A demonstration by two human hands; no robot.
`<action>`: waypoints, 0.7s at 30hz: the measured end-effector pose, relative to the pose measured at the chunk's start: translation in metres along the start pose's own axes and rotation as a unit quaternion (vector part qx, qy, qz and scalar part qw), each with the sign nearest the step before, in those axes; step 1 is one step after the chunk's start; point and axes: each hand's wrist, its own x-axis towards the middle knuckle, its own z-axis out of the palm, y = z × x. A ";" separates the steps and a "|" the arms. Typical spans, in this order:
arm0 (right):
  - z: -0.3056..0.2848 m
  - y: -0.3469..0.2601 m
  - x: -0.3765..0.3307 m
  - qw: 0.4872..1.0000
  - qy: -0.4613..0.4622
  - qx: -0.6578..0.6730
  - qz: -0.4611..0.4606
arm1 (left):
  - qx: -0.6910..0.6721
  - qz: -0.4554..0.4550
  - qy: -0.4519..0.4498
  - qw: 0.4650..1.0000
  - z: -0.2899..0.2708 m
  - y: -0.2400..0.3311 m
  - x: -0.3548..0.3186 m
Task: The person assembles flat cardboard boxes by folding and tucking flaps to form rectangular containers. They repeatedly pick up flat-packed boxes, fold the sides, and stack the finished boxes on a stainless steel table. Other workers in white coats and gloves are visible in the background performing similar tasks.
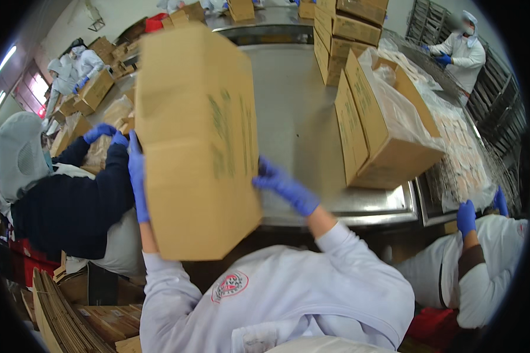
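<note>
A large brown cardboard box (pixel 185 147) with green print on its side is held up in front of me, tilted, over the near edge of the steel table. My left hand (pixel 138 176), in a blue glove, presses along its left side, the fingers partly hidden. On its right side my right hand (pixel 285 185), also blue-gloved, grips the edge. The box's inside is turned away from me. To the right stands an open cardboard box (pixel 394 150) with a clear plastic liner (pixel 388 94) spilling over its rim.
Stacked boxes (pixel 341 38) rise at the far right of the steel table (pixel 282 88). A co-worker in dark clothing (pixel 76 200) stands close on my left; another person's sleeve (pixel 489 276) is at right, beside a tray of pale pieces (pixel 459 153). Flattened cardboard (pixel 62 317) leans at lower left.
</note>
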 end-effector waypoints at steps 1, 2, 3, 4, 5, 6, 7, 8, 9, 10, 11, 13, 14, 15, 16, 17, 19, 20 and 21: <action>-0.006 -0.031 -0.005 0.998 0.029 -0.041 -0.041 | -0.105 -0.031 -0.033 0.993 0.010 0.003 -0.006; -0.008 -0.059 -0.012 0.986 0.035 -0.054 -0.152 | -0.170 -0.049 -0.063 0.982 0.022 0.006 -0.018; -0.008 -0.089 -0.021 0.964 0.072 -0.138 -0.215 | -0.227 -0.059 -0.100 0.967 0.042 0.012 -0.020; -0.003 -0.115 -0.037 0.929 0.105 -0.224 -0.274 | -0.281 -0.069 -0.134 0.948 0.063 0.020 -0.024; 0.002 -0.132 -0.058 0.897 0.150 -0.285 -0.302 | -0.317 -0.075 -0.176 0.929 0.092 0.027 -0.024; 0.006 -0.145 -0.082 0.858 0.193 -0.345 -0.328 | -0.349 -0.083 -0.211 0.909 0.120 0.032 -0.023; 0.013 -0.157 -0.106 0.823 0.231 -0.384 -0.348 | -0.386 -0.085 -0.252 0.883 0.154 0.044 -0.028; 0.017 -0.167 -0.131 0.783 0.265 -0.424 -0.370 | -0.410 -0.087 -0.284 0.862 0.185 0.051 -0.032; 0.023 -0.171 -0.159 0.764 0.327 -0.414 -0.373 | -0.428 -0.095 -0.315 0.842 0.214 0.057 -0.040; 0.031 -0.180 -0.189 0.738 0.385 -0.406 -0.377 | -0.447 -0.102 -0.347 0.818 0.245 0.066 -0.049; 0.050 -0.187 -0.223 0.676 0.432 -0.456 -0.386 | -0.463 -0.116 -0.383 0.791 0.276 0.067 -0.060; 0.079 -0.200 -0.291 0.514 0.474 -0.603 -0.384 | -0.482 -0.149 -0.452 0.735 0.334 0.069 -0.087; 0.100 -0.204 -0.308 0.537 0.524 -0.542 -0.379 | -0.483 -0.158 -0.473 0.719 0.353 0.061 -0.096; 0.112 -0.210 -0.315 0.572 0.533 -0.497 -0.377 | -0.489 -0.158 -0.485 0.707 0.362 0.062 -0.102; 0.124 -0.216 -0.318 0.601 0.547 -0.455 -0.364 | -0.495 -0.161 -0.501 0.691 0.372 0.063 -0.108; 0.130 -0.215 -0.324 0.620 0.573 -0.406 -0.349 | -0.505 -0.169 -0.518 0.670 0.376 0.065 -0.116; 0.115 -0.233 -0.334 0.572 0.599 -0.514 -0.222 | -0.550 -0.175 -0.521 0.629 0.374 0.063 -0.124; 0.109 -0.243 -0.338 0.538 0.611 -0.560 -0.157 | -0.576 -0.179 -0.518 0.607 0.368 0.065 -0.132; 0.096 -0.252 -0.334 0.564 0.603 -0.537 -0.172 | -0.584 -0.184 -0.514 0.601 0.370 0.060 -0.139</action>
